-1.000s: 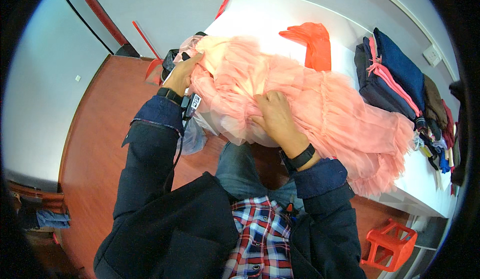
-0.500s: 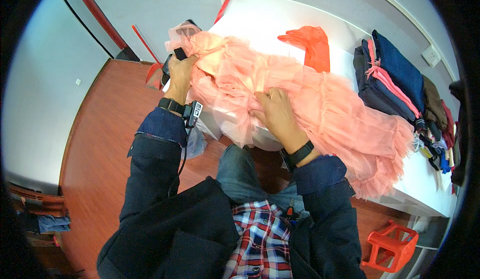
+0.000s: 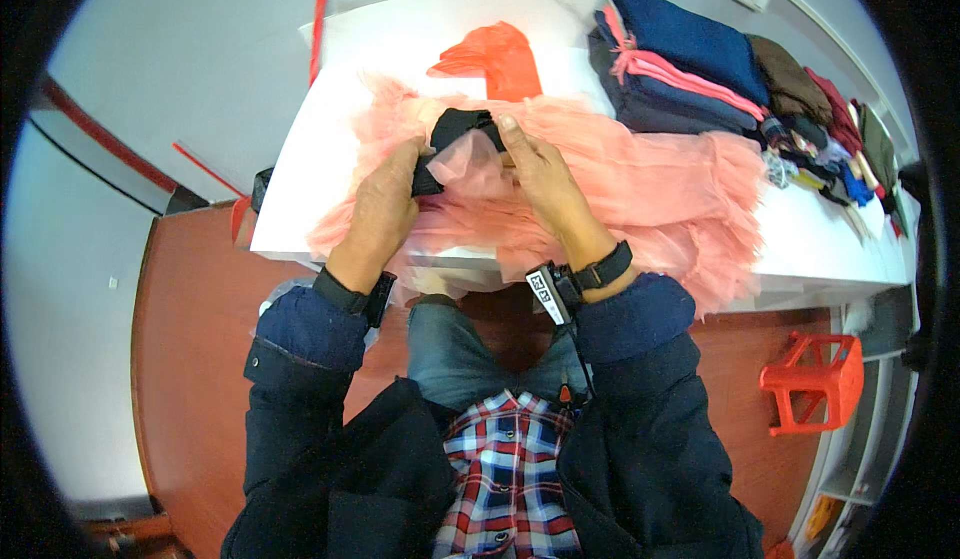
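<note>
A long peach-pink tulle dress (image 3: 640, 179) with ruffled edges lies across the white table in front of me. Over its left part I hold a piece of black cloth (image 3: 458, 122) that looks ribbed at its lower end. My left hand (image 3: 385, 204) is closed on the cloth's left side, its fingertips partly hidden. At the right edge of the cloth my right hand (image 3: 545, 184) grips with the thumb on top. A sheer flap of pink tulle (image 3: 470, 164) hangs over the middle of the black cloth, between both hands.
A crumpled orange-red plastic bag (image 3: 510, 64) lies behind the dress on the white table (image 3: 330, 139). Folded dark garments (image 3: 690, 49) and a pile of small clothes (image 3: 830, 149) stand at the back right. On the floor at right is a red plastic stool (image 3: 815, 384).
My left hand has moved right, off the dress's far-left end, and my right hand has come up toward it. The black cloth now stretches between them. The view has shifted too.
</note>
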Motion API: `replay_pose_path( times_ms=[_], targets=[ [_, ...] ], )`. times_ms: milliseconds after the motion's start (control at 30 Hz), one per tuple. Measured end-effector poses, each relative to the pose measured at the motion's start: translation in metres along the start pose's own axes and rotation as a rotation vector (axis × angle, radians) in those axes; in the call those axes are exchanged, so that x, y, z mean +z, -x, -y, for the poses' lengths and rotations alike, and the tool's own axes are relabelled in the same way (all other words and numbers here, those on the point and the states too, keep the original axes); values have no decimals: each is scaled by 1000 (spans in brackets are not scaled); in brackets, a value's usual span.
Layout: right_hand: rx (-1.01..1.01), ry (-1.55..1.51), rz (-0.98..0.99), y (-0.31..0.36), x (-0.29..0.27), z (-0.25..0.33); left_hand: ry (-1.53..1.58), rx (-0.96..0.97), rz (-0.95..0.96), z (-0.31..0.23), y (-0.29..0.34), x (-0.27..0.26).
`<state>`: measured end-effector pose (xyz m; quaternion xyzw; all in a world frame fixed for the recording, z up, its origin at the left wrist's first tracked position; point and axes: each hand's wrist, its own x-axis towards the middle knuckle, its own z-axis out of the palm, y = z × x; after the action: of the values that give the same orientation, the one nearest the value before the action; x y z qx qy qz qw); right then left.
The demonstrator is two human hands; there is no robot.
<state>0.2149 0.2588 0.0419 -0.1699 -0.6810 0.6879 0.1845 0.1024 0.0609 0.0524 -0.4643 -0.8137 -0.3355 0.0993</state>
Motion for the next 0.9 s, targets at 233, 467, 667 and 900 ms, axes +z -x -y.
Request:
replay_pose_path(
  times_ms=[233,467,667,900],
  targets=[
    [-21,-214,12,-13,-11,-45,202,-43,141,-33,-14,-8],
    [-283,-52,-179,-31,-10,-74,113,199,-22,-59,-24,23],
    [-106,353,49,-29,-37,-52,-211,210,118,-47,-9,71],
    [6,533,44,-44,-34,-26,-237,181,155,-60,5,74]
  ],
)
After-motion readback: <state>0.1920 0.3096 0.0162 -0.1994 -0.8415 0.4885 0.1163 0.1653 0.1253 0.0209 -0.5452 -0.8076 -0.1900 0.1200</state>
